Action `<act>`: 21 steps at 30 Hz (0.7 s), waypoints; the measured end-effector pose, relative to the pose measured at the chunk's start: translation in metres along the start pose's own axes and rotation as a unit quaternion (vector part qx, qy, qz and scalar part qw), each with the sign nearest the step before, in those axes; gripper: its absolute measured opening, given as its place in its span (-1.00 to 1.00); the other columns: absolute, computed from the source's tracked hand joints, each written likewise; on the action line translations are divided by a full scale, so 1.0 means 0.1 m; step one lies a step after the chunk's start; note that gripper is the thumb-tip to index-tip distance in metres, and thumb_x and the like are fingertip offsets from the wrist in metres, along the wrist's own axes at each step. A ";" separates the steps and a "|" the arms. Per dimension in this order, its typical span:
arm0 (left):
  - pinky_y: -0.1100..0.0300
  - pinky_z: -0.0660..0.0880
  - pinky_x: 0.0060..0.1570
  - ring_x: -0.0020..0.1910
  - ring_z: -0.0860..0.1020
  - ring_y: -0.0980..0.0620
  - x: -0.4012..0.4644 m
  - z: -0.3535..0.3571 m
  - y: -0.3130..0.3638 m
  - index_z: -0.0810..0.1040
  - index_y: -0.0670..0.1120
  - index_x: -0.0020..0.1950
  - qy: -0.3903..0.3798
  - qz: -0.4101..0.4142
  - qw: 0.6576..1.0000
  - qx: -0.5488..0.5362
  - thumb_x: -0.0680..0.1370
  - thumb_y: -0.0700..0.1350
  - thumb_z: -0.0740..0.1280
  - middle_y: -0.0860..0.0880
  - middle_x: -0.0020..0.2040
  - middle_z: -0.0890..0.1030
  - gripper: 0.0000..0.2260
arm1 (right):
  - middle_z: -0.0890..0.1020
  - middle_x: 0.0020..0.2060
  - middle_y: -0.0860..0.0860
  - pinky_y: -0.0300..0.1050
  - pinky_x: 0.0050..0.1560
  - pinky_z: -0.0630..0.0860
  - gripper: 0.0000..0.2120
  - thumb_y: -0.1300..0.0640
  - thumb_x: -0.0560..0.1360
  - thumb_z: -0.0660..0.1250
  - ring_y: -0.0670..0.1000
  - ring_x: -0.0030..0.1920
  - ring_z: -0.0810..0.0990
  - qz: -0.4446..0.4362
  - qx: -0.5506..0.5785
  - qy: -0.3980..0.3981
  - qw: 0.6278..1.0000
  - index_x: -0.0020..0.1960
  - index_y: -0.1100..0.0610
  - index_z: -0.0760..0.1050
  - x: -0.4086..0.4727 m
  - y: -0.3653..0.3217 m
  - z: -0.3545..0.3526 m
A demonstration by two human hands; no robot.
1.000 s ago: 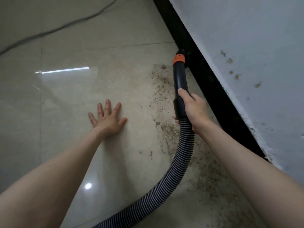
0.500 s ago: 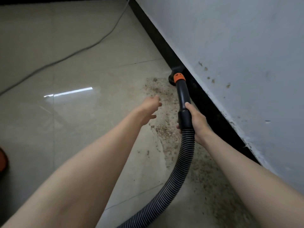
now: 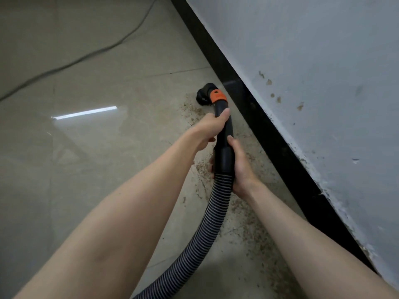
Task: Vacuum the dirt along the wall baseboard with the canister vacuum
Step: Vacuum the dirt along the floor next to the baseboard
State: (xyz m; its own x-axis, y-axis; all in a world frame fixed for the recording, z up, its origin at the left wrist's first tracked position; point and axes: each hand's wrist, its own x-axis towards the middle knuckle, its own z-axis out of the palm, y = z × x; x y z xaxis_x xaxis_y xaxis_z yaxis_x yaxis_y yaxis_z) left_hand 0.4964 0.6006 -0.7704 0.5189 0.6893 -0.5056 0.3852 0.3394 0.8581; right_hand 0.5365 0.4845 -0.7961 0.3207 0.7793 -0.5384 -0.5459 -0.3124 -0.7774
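Both hands now grip the vacuum wand beside the black baseboard.

The left hand (image 3: 210, 128), flat on the floor a second ago, has curled its fingers round the wand (image 3: 224, 134) above the right hand (image 3: 241, 169); the nozzle (image 3: 204, 94) sits at the far edge of the dirt (image 3: 248, 225), most still unvacuumed.

Glossy beige tile floor (image 3: 90, 160) under me, along the black baseboard (image 3: 269, 134).

Brown dirt (image 3: 244, 214) lies scattered beside the baseboard; the vacuum nozzle (image 3: 204, 94) rests on it, and a grey cord (image 3: 71, 63) trails across farther tiles.
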 end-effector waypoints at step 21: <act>0.17 0.53 -0.07 -0.07 0.57 -0.04 0.31 -0.12 -0.06 0.48 -0.26 0.19 0.040 0.039 0.998 -0.023 0.57 0.03 0.30 -0.12 -0.03 0.59 -0.63 | 0.56 -0.42 0.16 -0.16 -0.51 0.47 -0.54 -0.13 0.57 0.21 0.10 -0.49 0.53 -0.035 0.007 0.112 0.993 -0.04 0.29 0.54 0.25 0.18 0.22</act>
State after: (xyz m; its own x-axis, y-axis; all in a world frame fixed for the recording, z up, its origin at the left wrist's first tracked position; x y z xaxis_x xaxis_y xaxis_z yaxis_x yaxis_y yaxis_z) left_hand 0.5010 0.6279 -0.7908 0.4828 0.7634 -0.4292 0.3100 0.3094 0.8990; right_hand 0.5177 0.5103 -0.8158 0.5217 0.6582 -0.5427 -0.5265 -0.2522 -0.8119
